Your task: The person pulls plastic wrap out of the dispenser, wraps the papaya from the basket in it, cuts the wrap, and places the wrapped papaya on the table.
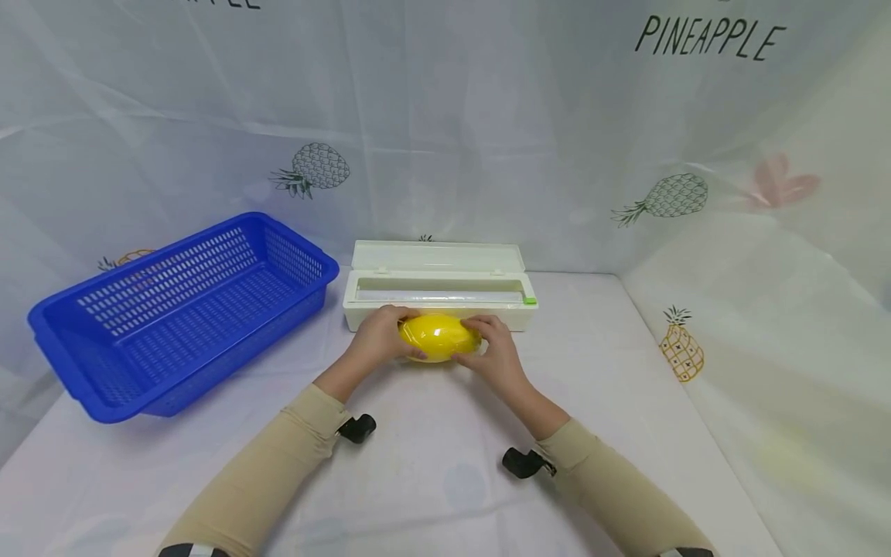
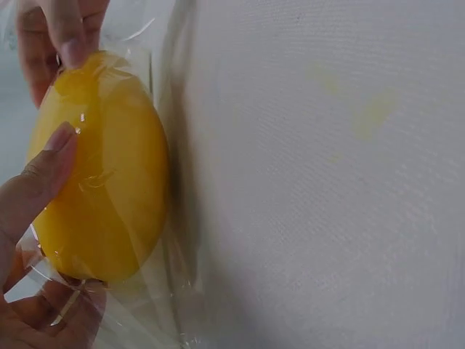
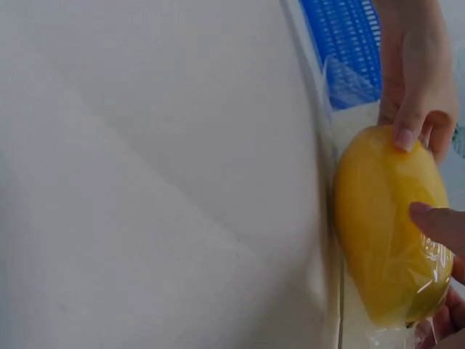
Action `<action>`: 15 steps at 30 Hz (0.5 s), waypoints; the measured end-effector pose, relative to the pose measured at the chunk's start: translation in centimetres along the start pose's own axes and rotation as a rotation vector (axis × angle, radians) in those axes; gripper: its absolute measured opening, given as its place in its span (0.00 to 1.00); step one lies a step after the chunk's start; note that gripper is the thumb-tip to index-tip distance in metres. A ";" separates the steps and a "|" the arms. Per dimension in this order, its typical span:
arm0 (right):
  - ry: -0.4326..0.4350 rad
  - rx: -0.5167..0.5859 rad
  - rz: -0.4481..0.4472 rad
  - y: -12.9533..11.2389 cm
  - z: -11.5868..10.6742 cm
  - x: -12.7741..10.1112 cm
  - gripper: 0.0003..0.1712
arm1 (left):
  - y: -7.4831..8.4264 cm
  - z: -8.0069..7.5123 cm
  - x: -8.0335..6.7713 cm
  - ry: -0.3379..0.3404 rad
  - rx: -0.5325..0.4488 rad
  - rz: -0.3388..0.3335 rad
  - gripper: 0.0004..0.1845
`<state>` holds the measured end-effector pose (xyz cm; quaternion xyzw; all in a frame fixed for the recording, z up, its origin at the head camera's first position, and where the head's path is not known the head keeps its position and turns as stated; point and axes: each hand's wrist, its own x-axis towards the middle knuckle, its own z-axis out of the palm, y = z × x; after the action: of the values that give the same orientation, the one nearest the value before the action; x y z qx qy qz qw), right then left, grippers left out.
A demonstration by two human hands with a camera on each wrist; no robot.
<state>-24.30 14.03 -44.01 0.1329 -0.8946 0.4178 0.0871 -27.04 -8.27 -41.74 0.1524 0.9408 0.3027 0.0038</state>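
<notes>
A shiny yellow fruit [image 1: 437, 337], maybe a mango, is near the middle of the frame, lying on its side. Clear wrap [image 2: 149, 305] goes round it, and loose bits stick out past its ends.

The left hand [image 1: 380, 334] grips the left end, and the right hand [image 1: 496, 350] grips the right end. On both, the fingers [image 2: 76, 320] bend round the fruit, with the thumbs on the near side. Holding both ends likely stops the round fruit from rolling and keeps the slippery wrap snug. It can't be told if the fruit sits on the bench [image 1: 431, 464] or is held just above it.

Right behind the fruit is a long white box [image 1: 515, 319]. Its lid [image 1: 437, 253] stands open at the back, so the clear roll [image 1: 438, 295] inside can be reached. A little green piece [image 1: 530, 301] is at its right end. The box runs side to side, probably so wrap can come straight to the person.

On the left of the frame is a blue basket [image 1: 188, 325] with lots of holes. It stands apart from the hands, perhaps to leave them room. A cloth [image 1: 445, 116] with pineapple pictures hangs across the back.
</notes>
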 end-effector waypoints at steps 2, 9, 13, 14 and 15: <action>-0.006 -0.022 -0.017 -0.1 0.0 0.3 0.33 | -0.2 0.2 -0.1 0.017 -0.012 0.008 0.41; -0.032 -0.072 -0.040 0.1 0.1 1.0 0.34 | -1.3 0.8 -0.5 0.048 -0.121 0.066 0.42; -0.039 -0.071 -0.028 0.0 0.1 1.0 0.34 | -1.8 0.3 -1.1 0.008 -0.197 0.030 0.43; -0.041 -0.070 -0.025 0.0 0.2 1.0 0.34 | -1.9 0.1 -1.3 -0.003 -0.205 0.013 0.43; -0.042 -0.070 -0.023 0.0 0.2 1.0 0.34 | -1.9 -0.1 -1.5 -0.010 -0.211 -0.004 0.43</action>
<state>-25.26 13.76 -43.87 0.1488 -0.9087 0.3821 0.0777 -26.18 -10.22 -42.92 0.1510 0.9039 0.3994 0.0251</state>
